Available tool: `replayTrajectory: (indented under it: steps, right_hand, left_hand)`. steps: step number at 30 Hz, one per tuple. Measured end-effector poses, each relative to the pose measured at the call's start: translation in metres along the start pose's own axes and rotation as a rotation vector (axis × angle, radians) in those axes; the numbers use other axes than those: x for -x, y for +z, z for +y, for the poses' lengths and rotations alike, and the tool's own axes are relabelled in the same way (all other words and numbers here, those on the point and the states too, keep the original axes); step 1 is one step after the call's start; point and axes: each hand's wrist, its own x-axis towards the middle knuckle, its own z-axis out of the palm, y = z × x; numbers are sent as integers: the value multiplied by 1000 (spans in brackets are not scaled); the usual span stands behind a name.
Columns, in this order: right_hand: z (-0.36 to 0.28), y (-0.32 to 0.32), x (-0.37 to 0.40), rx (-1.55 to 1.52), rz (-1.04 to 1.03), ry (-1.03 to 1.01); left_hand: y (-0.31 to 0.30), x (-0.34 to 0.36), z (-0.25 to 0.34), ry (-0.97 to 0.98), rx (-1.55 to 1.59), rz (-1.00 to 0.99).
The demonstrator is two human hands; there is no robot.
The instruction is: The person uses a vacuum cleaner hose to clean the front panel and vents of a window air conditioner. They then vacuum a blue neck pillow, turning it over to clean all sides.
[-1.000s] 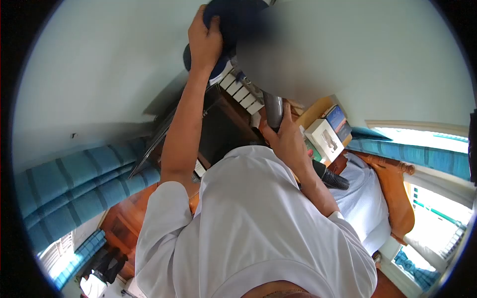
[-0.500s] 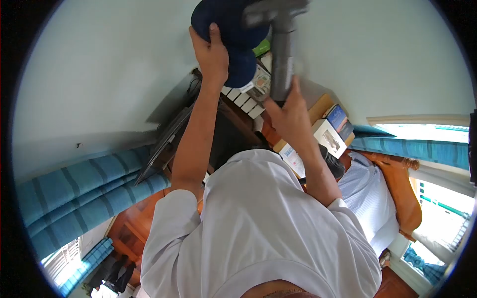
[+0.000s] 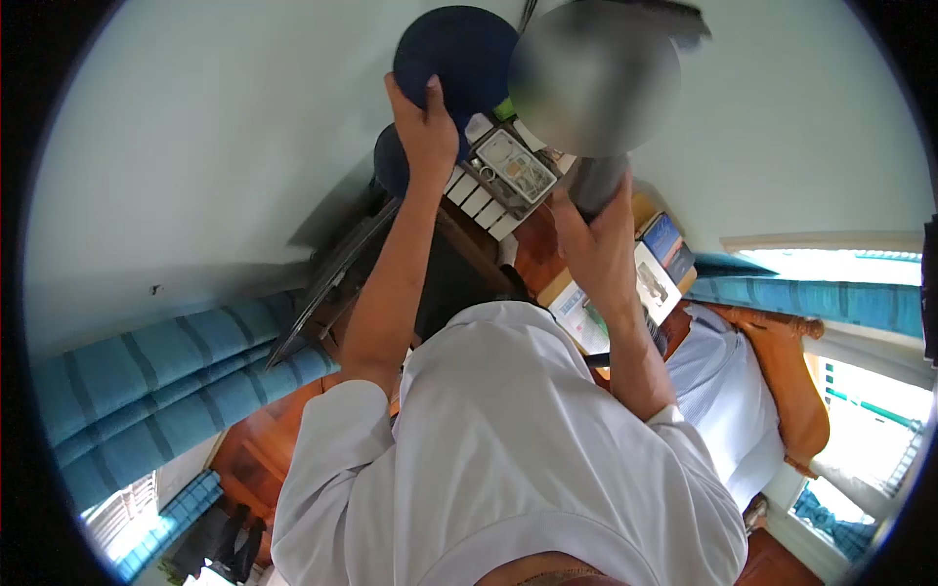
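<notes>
My left hand [image 3: 428,132] grips a navy blue cap [image 3: 457,61], thumb pressed on its rounded top. Another dark blue rounded part [image 3: 391,161] shows below and left of that hand. In my right hand [image 3: 598,234] is a grey tool with a thick handle [image 3: 598,184] and a wide, dark crosswise head [image 3: 674,20] at its far end. A round blurred patch hides the tool's middle. The tool is held to the right of the cap.
Below the cap, a white tray of small items [image 3: 516,166] sits on a dark unit. Boxes [image 3: 657,283] stand to the right, near a bed [image 3: 718,391]. At left are a dark flat panel [image 3: 327,273] and a blue striped curtain [image 3: 176,381]. A wall rises ahead.
The cap has turned in my left hand and now sits slightly lower. My right hand has carried the grey tool to the right, away from the cap, uncovering the tray.
</notes>
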Motion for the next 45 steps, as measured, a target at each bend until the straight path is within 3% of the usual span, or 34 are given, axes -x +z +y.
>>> replayTrajectory:
  steps: [2, 3, 4, 8, 11, 13, 14, 18, 20, 23, 25, 27, 30, 32, 33, 35, 37, 38, 40, 42, 43, 44, 45]
  right_hand:
    - [-16, 7, -10, 52, -62, 48]
    - [-21, 11, -15, 111, -138, 87]
    - [-1, 20, -20, 82, -197, -19]
    - [58, 43, -3, 265, -214, -131]
    - [85, 44, 26, 353, -336, 23]
    - [94, 38, 27, 170, -382, 117]
    - [114, 39, 27, 156, -293, 66]
    - [-5, -1, 7, -51, -179, 269]
    - [-21, -4, -6, -99, -132, 74]
    - [13, 21, -19, 83, -196, -40]
    - [24, 27, -9, 91, -242, 2]
    - [46, 33, 4, 321, -278, -2]
    - [137, 46, 35, 376, -369, 31]
    - [168, 39, 44, 369, -422, -94]
    - [147, 34, 35, 368, -426, -108]
    - [93, 10, 34, 159, -231, -132]
    - [18, -11, 15, -47, -247, 296]
    - [6, -13, 9, -53, -234, 303]
    - [-11, -13, 2, -90, -117, -14]
    - [-35, -4, -1, 7, -209, 10]
    - [-42, -1, -4, 109, -313, 29]
    - [-9, 12, -5, 260, -250, -183]
    - [11, 14, -4, 267, -261, -191]
  left_hand:
    - [6, 10, -10, 179, -219, -73]
    - [8, 12, -9, 178, -216, -80]
    - [10, 13, -8, 192, -128, -94]
    - [-1, 3, -12, 150, 133, -37]
    - [-7, -11, 4, 202, 241, -5]
    - [-4, -15, 1, 158, 165, -6]
    - [-2, -16, -1, 146, 219, 4]
    - [3, -29, -11, 120, 326, -52]
    - [9, -26, -4, 123, 389, -109]
    - [15, -27, 15, -20, 433, -119]
    - [7, -29, 35, -49, 489, -151]
    - [-7, -40, 42, -102, 586, -199]
    - [-18, -65, 43, -123, 640, -230]
    - [-21, -82, 46, -104, 649, -243]
    - [-25, -86, 46, -94, 640, -249]
    - [-28, -88, 40, -61, 571, -281]
    - [-24, -83, 29, 1, 432, -340]
    - [-21, -81, 19, 73, 324, -374]
    - [-13, -73, -8, 289, 44, -420]
    - [-11, -67, -29, 439, -145, -398]
    - [-12, -64, -36, 464, -169, -386]
    - [-15, -65, -33, 465, -165, -375]
    - [-23, -66, -26, 278, 105, -414]
